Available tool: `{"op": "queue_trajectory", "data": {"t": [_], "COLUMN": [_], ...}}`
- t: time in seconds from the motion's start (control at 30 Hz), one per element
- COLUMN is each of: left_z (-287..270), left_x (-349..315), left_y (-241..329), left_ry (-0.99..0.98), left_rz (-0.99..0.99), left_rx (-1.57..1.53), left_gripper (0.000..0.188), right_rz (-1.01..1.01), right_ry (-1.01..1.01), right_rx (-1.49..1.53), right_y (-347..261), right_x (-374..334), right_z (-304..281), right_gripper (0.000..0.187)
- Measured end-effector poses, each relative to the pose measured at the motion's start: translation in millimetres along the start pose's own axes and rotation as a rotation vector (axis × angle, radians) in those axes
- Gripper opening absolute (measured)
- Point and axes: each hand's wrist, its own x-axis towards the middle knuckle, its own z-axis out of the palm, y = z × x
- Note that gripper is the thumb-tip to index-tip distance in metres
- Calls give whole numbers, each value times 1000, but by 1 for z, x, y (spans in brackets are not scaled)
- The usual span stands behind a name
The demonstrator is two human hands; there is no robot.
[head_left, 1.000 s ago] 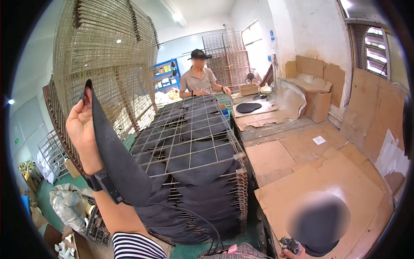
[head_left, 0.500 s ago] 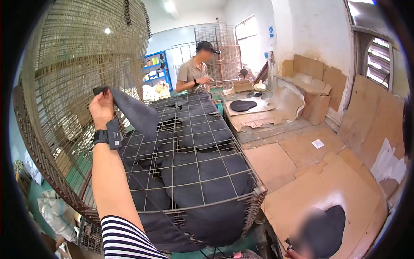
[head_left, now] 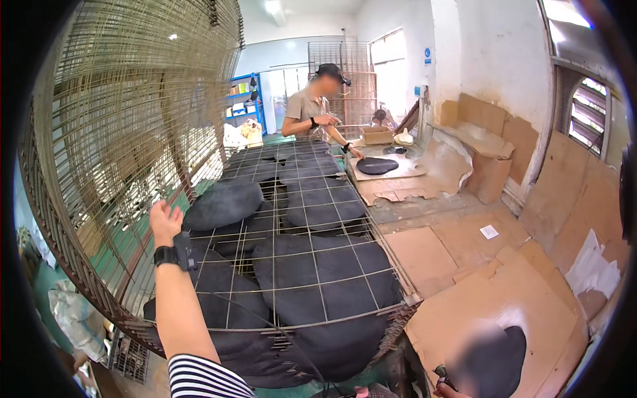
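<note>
My left hand (head_left: 166,221) is open, its fingers spread and holding nothing, beside the rack's left edge. Just right of it a black, rounded, leather-like piece (head_left: 224,204) lies flat on the wire mesh rack (head_left: 317,272). More black pieces (head_left: 325,265) spread beneath the mesh, and some hang past its near end. A dark band with a box-shaped device (head_left: 186,251) sits on my left wrist, above a striped sleeve (head_left: 206,378). My right hand is not in view.
Raised wire mesh frames (head_left: 133,99) stand at left. Beyond the rack, a co-worker (head_left: 312,109) reaches toward a black piece (head_left: 377,166) on a board. Cardboard (head_left: 491,292) covers the bench at right; below, another hand (head_left: 446,385) holds a dark object beside a blurred patch.
My left hand has let go of the black piece, which was hanging from it and now lies on the mesh. The co-worker's arm has stretched out to the bench piece.
</note>
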Motion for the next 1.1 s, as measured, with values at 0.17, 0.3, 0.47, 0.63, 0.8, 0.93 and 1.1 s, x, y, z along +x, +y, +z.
{"op": "queue_trajectory", "data": {"t": [0.17,0.3,0.47,0.63,0.8,0.93,1.1], "left_z": [64,69,59,48,-22,-55,-56], "left_x": [-173,-334,-485,-580,-656,-711,-751], "left_y": [18,-11,-126,-306,-486,-550,-555], "left_ry": [-682,-911,-1279,-1362,-1506,-1618,-1616], "left_rz": [-52,37,-536,-1070,-805,-245,157], "left_rx": [-309,-301,-254,330,923,1294,1520], "left_gripper": [36,45,30,26,23,22,21], "right_rz": [-35,-12,91,66,75,109,174], "right_ry": [17,133,276,514,810,931,978], "right_rx": [-118,125,49,138,306,297,291], "right_y": [48,42,44,61,78,87,96], "right_x": [-11,-42,-103,-169,-228,-261,-272], "right_z": [-31,-44,-94,-134,-157,-174,-188], "right_gripper": [62,53,48,44,38,41,44]}}
